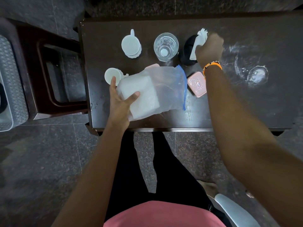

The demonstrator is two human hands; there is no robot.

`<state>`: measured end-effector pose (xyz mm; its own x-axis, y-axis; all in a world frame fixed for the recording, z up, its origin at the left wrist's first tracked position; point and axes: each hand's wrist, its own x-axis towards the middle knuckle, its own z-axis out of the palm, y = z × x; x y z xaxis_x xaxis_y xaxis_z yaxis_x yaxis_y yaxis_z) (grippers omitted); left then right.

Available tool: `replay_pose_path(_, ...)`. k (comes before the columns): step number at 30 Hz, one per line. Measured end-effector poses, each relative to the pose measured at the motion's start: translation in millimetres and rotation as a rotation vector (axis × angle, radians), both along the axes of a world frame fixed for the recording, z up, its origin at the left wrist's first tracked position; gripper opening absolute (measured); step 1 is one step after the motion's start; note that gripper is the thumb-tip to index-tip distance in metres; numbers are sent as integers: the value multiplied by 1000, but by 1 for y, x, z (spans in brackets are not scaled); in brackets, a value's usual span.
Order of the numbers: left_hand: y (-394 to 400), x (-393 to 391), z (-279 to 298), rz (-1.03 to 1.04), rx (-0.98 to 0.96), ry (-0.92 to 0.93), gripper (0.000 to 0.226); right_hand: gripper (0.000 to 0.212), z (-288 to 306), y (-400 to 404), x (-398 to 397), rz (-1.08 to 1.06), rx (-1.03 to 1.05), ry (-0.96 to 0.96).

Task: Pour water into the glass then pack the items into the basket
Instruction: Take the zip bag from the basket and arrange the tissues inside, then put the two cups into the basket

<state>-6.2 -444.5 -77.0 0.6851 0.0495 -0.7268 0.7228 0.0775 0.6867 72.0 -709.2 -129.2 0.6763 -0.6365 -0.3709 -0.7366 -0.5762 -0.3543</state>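
My left hand (120,102) grips a clear zip bag (165,86) with a blue seal, which holds a stack of white napkins (141,95), above the dark table (246,104). My right hand (209,49) pinches white paper napkins (200,38) that stick out of a black holder (187,49). A glass (166,46) with water stands at the back middle. To its left is a white lidded jug (131,45). A small white lidded container (113,75) sits by my left fingers. A pink lunch box (196,84) lies right of the bag.
A grey woven basket (11,82) rests on a dark stool (54,76) left of the table. White ring stains (252,69) mark the right part of the tabletop. A grey chair arm (232,210) is at the lower right.
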Motion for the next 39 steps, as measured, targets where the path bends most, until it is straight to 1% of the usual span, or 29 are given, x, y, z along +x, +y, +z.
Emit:
replay_pose_path(3,2,-3,-4,29,-10,30,86,36,-3,5,0,23,31,30)
replay_pose_path(5,4,-4,-6,53,-27,50,85,38,0,8,-5,-9,48,27)
replay_pose_path(7,4,-5,-8,83,-44,66,84,35,7,12,-19,-64,47,-50)
replay_pose_path(9,4,-5,-10,130,-71,80,82,28,14,20,-42,-173,121,-172)
replay_pose_path(10,4,-5,-9,159,-98,78,80,22,17,26,-57,-273,212,-240)
replay_pose_path(11,3,-5,-9,188,-128,67,77,18,22,35,-72,-405,348,-309)
replay_pose_path(12,1,-6,-10,223,-157,55,73,22,29,46,-86,-562,526,-373)
replay_pose_path(13,-1,-7,-10,267,-186,50,70,32,34,59,-100,-704,721,-398)
replay_pose_path(14,-4,-9,-10,322,-209,60,68,44,38,72,-112,-799,919,-366)
replay_pose_path(15,-6,-11,-11,374,-228,82,66,53,42,84,-123,-830,1089,-289)
replay_pose_path(16,-9,-12,-12,407,-244,107,64,56,44,97,-132,-805,1217,-213)
replay_pose_path(17,-11,-15,-13,413,-261,128,62,51,46,109,-138,-763,1304,-171)
replay_pose_path(18,-13,-19,-13,401,-276,144,60,42,45,119,-141,-744,1355,-175)
replay_pose_path(19,-13,-24,-12,378,-291,161,59,43,45,127,-141,-760,1367,-216)
replay_pose_path(21,-7,-32,-9,311,-319,193,56,52,46,135,-136,-853,1332,-330)
replay_pose_path(23,9,-39,-6,222,-363,236,54,51,44,136,-131,-886,1261,-385)
replay_pose_path(25,30,-37,-3,183,-338,295,60,49,41,130,-132,-775,1202,-380)
replay_pose_path(27,55,-31,-5,168,-215,314,63,50,44,122,-137,-594,1224,-330)
replay_pose_path(28,65,-28,-6,79,-159,298,61,51,45,118,-140,-521,1260,-294)
replay_pose_path(30,76,-24,-7,-183,-76,268,59,53,45,115,-146,-424,1286,-215)
replay_pose_path(31,77,-23,-8,-276,-49,249,61,54,44,115,-148,-371,1229,-197)
replay_pose_path(32,77,-22,-9,-327,-37,213,64,55,44,117,-149,-299,1120,-189)
replay_pose_path(34,74,-22,-10,-383,-12,99,62,47,41,120,-151,-127,886,-190)
replay_pose_path(35,72,-23,-10,-404,17,45,57,39,40,122,-153,-68,841,-197)
replay_pose_path(37,67,-26,-7,-429,97,-36,45,26,41,121,-158,-43,840,-188)
replay_pose_path(39,65,-30,-7,-433,170,-97,38,22,43,119,-163,-63,942,-152)
